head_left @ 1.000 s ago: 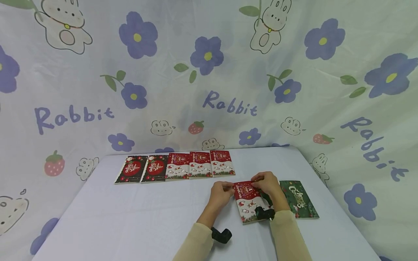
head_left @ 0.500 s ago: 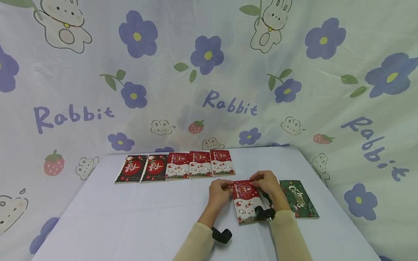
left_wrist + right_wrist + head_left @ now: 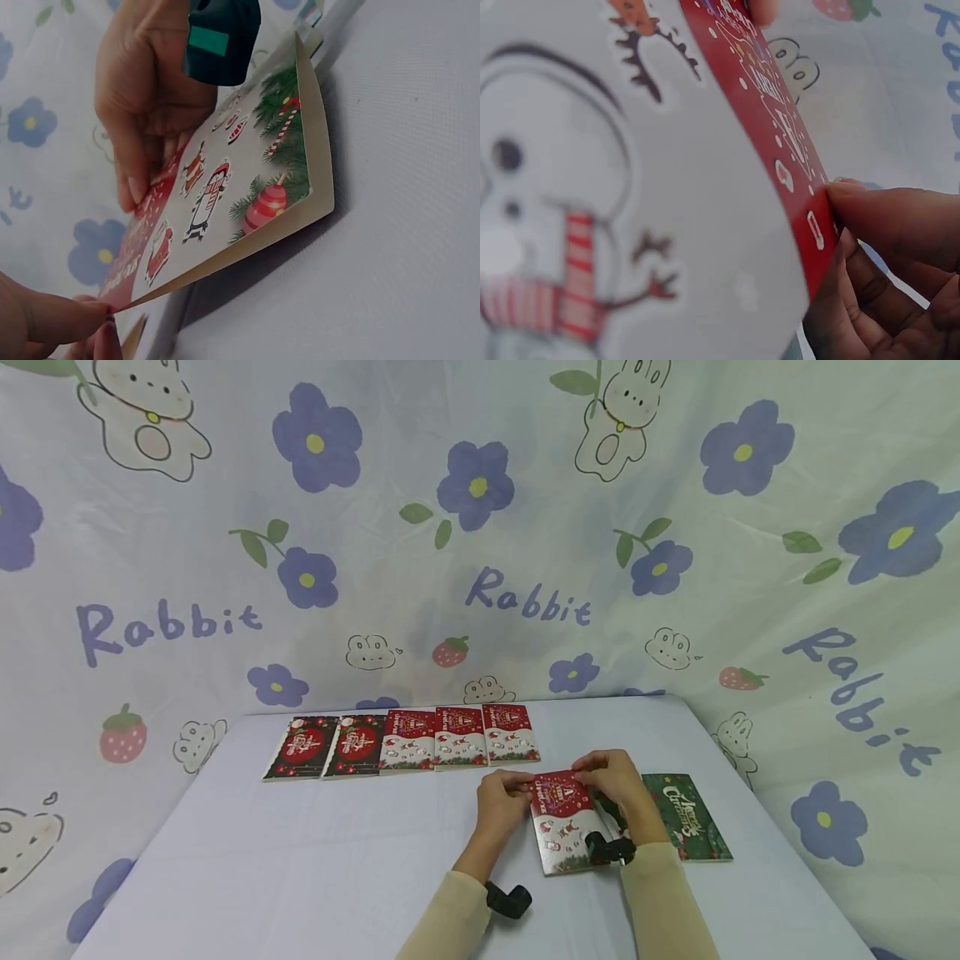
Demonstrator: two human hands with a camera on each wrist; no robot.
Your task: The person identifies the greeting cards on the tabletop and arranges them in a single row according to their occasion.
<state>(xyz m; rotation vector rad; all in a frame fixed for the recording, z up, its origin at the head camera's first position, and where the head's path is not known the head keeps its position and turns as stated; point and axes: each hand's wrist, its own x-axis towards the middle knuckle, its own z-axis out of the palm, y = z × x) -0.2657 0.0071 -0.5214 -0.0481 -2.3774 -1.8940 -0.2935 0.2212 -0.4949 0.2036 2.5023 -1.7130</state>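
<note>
A red-and-white Christmas notebook is held tilted over the white table in front of me. My left hand pinches its far left corner between thumb and fingers. The far right corner is pinched by my right hand, and the right wrist view shows thumb and fingertips on the red part of the cover. In the left wrist view the notebook's near end, with cream page edges, stands off the cloth with a shadow below. My right forearm hides part of its right side.
A green Christmas notebook lies right of my right hand. Along the table's back stands a row of flat notebooks: two dark ones at left, then three red-and-white ones. A patterned curtain hangs behind.
The held notebook has shifted slightly left and away from me, its tilt straightening a little. Both hands have moved with it, keeping their pinch on its far corners.
</note>
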